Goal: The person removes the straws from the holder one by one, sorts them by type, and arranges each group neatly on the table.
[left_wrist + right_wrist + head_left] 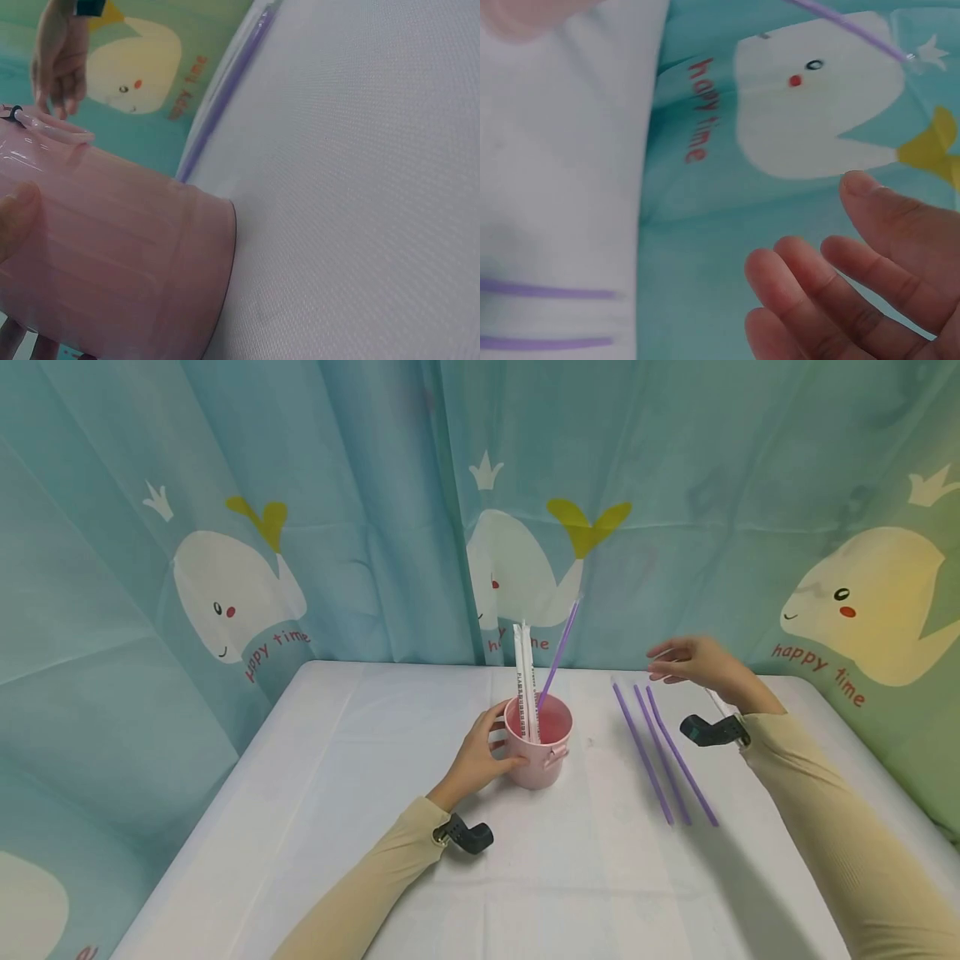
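Note:
My left hand grips a small pink bucket from its left side, thumb in front and fingers round the back. The bucket stands upright on the table, its handle folded down. Inside it lean white paper-wrapped straws with printed lettering and one purple straw, which tilts right. Over the far right of the table my right hand hangs in the air, fingers loosely bent and holding nothing, as the right wrist view also shows. Three purple straws lie side by side below and left of it.
A white cloth covers the table. Blue-green curtains with whale prints hang behind its far edge and along the sides. Partly behind the right wrist is a thin white item, too hidden to identify.

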The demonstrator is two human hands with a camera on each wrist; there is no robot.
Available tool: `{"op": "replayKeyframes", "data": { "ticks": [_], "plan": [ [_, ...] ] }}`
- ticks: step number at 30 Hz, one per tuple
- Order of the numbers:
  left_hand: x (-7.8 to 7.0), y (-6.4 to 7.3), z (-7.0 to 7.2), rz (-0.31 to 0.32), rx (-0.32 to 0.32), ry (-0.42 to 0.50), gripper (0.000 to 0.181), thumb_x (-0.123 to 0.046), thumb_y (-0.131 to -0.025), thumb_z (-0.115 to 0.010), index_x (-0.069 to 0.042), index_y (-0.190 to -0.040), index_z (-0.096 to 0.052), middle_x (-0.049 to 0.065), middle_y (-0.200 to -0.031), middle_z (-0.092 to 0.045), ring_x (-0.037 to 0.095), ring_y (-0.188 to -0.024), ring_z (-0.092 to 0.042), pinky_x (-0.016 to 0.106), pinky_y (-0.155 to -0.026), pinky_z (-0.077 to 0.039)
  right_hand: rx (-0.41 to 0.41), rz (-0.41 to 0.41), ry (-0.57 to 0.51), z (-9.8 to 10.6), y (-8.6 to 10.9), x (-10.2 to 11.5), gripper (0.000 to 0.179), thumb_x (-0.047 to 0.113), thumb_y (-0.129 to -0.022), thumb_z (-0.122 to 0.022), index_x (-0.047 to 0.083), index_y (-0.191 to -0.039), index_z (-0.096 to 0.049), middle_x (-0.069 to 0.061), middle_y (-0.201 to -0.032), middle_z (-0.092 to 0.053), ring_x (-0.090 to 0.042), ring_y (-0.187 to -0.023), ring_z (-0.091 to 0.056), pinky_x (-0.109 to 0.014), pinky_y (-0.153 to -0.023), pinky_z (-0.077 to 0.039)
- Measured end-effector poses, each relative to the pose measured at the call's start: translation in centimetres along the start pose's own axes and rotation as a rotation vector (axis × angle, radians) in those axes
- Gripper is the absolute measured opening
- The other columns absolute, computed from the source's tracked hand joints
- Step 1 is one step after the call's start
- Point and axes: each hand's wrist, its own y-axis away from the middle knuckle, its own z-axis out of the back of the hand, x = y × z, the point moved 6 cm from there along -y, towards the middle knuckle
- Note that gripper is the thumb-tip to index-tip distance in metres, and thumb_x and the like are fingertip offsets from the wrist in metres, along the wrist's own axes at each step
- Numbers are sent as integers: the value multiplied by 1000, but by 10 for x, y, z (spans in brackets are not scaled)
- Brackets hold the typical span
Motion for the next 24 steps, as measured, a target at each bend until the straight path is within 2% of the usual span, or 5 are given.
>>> {"op": "replayKeyframes", "data": {
  "ticks": [7,14,18,24],
  "plan": [
    [0,0,0,-22,2,1,87,-11,-75,-78,-14,-146,-29,11,-142,-40,30,-126,-47,42,-101,-49,-11,11,7,1,-4,17,49,30,-92,-59,-4,-128,-51,-25,-123,-60,7,-79,-62,-22,-82,-57],
    [0,-1,1,-35,4,-4,86,-10,-75,-78,-13,-146,-29,12,-142,-39,30,-126,-47,42,-100,-49,-5,52,-36,-11,-15,34,48,27,-91,-62,-4,-126,-53,-24,-122,-61,4,-82,-64,-34,-89,-56],
    [0,-1,1,-23,2,0,86,-10,-75,-78,-14,-146,-29,11,-142,-39,30,-126,-47,42,-101,-49,17,63,-39,-21,-23,41,47,26,-91,-61,-3,-127,-53,-25,-123,-60,-1,-87,-66,-40,-93,-54],
    [0,0,0,-17,2,2,86,-9,-75,-78,-14,-146,-29,11,-143,-39,30,-127,-46,42,-101,-49,54,73,-61,-37,-33,48,45,22,-91,-62,-3,-127,-54,-25,-123,-60,-11,-93,-67,-42,-94,-53]
  ]
}}
